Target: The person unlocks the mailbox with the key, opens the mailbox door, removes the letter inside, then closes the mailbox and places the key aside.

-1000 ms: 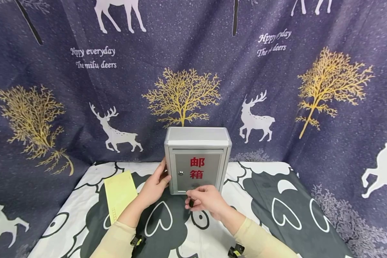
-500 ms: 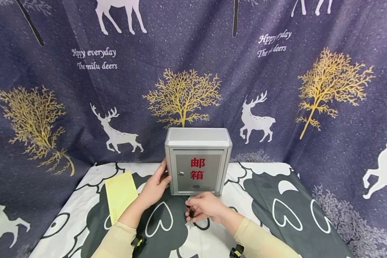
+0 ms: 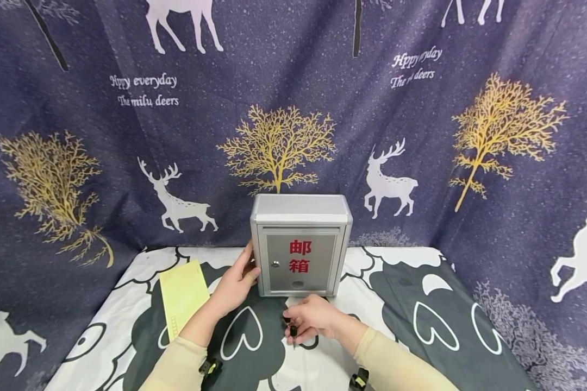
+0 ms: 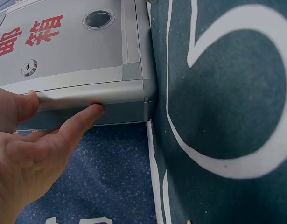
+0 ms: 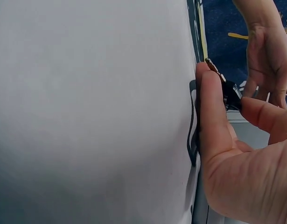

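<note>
A silver metal mailbox (image 3: 318, 266) with red characters stands upright in the head view, its door shut, with a keyhole lock (image 3: 275, 264) on the door's left. My left hand (image 3: 235, 285) rests against the box's left side. In the left wrist view, the thumb lies at the front edge and a straight finger touches the side; the other fingers are partly hidden. Just in front of the box's base, my right hand (image 3: 315, 319) pinches black-headed keys (image 3: 293, 330), one blade hanging downward. The right wrist view shows the keys (image 5: 232, 95) between thumb and fingers, apart from the lock.
A yellow envelope (image 3: 183, 293) lies left of the mailbox, beside the left forearm. The surface is covered by a black-and-white patterned cloth (image 3: 411, 304). Behind the box hangs a dark blue curtain (image 3: 293, 70) with deer and trees.
My right hand with the keys has moved down from the mailbox's lower front toward me, uncovering the round mark low on the door. The left hand has stayed against the box.
</note>
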